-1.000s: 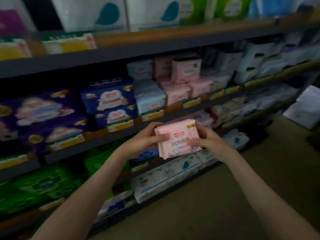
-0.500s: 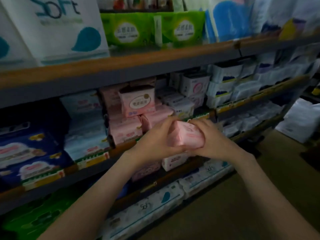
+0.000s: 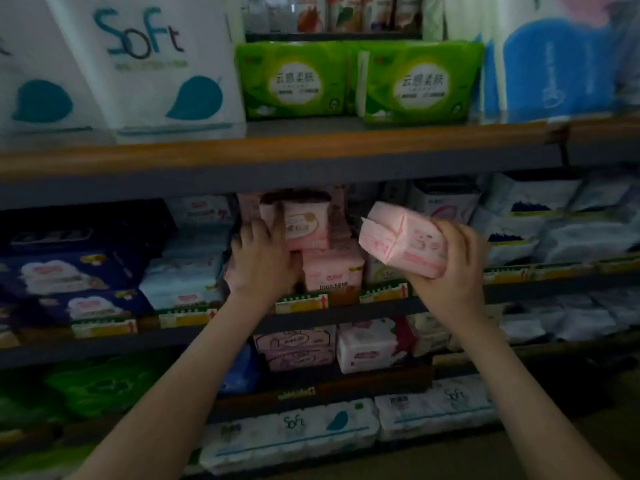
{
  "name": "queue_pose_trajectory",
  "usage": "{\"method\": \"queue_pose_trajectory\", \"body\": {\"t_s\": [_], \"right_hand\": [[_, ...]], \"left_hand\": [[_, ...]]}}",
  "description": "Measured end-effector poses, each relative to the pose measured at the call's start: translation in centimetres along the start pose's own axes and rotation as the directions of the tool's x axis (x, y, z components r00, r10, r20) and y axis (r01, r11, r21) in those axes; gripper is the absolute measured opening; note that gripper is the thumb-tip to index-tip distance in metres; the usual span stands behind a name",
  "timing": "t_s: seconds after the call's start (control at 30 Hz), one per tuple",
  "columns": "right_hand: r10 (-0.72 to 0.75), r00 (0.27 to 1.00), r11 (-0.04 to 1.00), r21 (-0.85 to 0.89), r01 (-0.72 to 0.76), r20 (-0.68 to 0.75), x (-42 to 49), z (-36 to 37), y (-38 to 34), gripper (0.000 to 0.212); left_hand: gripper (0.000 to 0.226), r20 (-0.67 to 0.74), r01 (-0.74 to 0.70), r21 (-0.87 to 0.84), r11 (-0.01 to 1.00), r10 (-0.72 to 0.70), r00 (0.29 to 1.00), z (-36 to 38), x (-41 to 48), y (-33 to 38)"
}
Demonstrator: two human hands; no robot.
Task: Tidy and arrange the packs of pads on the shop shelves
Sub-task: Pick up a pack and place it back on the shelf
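Tidying looks half done: the right hand (image 3: pixel 450 271) curls its fingers round a pink pack (image 3: pixel 398 237) not yet shelved, and the left hand (image 3: pixel 264 259) presses straight fingers on the stacked pink packs (image 3: pixel 332 268).

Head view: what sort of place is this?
Likely a shop aisle for paper and hygiene goods: tiered shelves, price tags along their edges, and matching green packs side by side.

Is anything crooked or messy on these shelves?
Yes, a little. On the middle shelf the top pink pack sits shifted left of the pack under it, not lined up; the left hand touches it. The held pink pack is off the shelf, tilted in the right hand.
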State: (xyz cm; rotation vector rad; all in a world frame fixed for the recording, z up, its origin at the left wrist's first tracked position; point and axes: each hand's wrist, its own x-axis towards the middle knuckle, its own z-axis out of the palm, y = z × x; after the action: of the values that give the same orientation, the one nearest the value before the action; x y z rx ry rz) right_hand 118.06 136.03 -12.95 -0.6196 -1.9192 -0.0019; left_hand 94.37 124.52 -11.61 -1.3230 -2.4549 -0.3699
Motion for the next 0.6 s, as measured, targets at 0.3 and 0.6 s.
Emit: {"method": "queue_pose_trajectory", "body": {"t_s": [0.3, 0.6], "right_hand": [[-0.102, 0.995, 0.994, 0.034, 0.102, 0.0, -0.8, 0.9, 1.8, 0.074], [-0.114, 0.971, 0.969, 0.239, 0.062, 0.21, 1.2, 2.5, 0.3, 0.077]], "left_hand": [[0.08, 0.0, -0.02, 0.129, 0.991, 0.02, 1.0, -1.5, 0.9, 0.7], [0.059, -0.187, 0.006, 0.114, 0.993, 0.016, 0.982, -2.3, -4.6, -0.3]]}}
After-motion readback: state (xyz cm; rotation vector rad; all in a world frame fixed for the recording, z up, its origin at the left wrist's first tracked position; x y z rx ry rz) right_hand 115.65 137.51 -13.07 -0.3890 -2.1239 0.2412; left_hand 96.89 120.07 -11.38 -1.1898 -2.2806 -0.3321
